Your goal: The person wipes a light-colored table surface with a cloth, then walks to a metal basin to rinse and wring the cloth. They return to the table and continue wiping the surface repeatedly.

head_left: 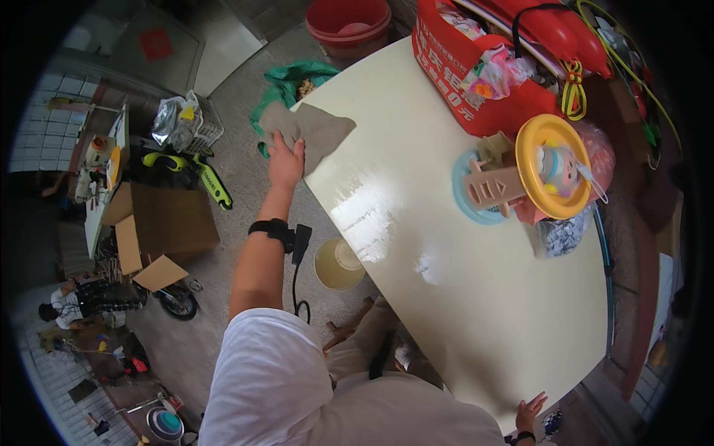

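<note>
My left hand (287, 161) lies flat with its fingers spread on a grey-brown cloth (321, 134), at the far left corner of a cream tabletop (485, 312). Part of the cloth hangs past the table's edge. Wet, shiny streaks show on the surface to the right of that hand. At the near right edge of the table is my right hand (530, 412), fingers apart, with nothing in it. A black strap with a device and cable sits on my left forearm.
A red bag (446, 72), a yellow toy steering wheel (521, 167) and a blue basket (460, 192) stand on the table. On the floor are a cream bucket (329, 273), a green plastic bag (279, 83), a red bucket (348, 39) and a cardboard box (178, 220). A person (70, 306) is at far left.
</note>
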Motion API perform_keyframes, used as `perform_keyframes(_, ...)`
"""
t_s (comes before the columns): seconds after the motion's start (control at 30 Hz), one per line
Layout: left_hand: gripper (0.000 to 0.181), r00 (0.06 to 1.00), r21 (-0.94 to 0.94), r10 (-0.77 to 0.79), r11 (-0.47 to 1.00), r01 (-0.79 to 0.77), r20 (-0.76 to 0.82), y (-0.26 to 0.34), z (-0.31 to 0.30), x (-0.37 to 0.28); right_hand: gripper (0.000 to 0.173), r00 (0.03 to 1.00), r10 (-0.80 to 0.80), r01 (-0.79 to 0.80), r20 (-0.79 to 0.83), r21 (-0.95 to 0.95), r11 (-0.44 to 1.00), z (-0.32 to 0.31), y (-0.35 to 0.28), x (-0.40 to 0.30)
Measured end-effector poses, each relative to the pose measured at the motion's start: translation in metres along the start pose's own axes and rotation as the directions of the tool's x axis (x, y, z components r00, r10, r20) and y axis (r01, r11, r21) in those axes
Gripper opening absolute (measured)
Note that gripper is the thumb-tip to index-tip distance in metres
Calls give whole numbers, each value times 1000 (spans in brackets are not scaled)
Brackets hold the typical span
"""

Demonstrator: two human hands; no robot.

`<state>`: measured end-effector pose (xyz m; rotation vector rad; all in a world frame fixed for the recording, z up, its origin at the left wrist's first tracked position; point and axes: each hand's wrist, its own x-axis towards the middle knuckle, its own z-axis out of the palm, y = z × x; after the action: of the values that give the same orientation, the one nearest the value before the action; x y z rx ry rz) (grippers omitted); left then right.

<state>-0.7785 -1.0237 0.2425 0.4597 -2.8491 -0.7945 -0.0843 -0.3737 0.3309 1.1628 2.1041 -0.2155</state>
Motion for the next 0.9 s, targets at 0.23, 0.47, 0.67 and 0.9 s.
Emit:
perform_keyframes(0.23, 70, 989, -52, -113, 992, 118, 90, -5, -3, 88, 88, 999, 9, -10, 36, 22, 1000, -5, 1, 2)
perform_keyframes(0.47, 68, 939, -567, -311, 752, 337, 145, -22, -1, 76, 90, 994, 62, -69, 89, 69, 995, -12, -3, 4)
perform_keyframes(0.67, 71, 890, -740, -322, 500, 450, 323, -39, -1, 66, 94, 995, 42, -47, 85, 55, 997, -5, 4, 7)
perform_keyframes(0.9, 61, 892, -701, -418, 585, 407, 169, -36, 19, 110, 92, 991, 10, -7, 134, -25, 1000, -7, 13, 13)
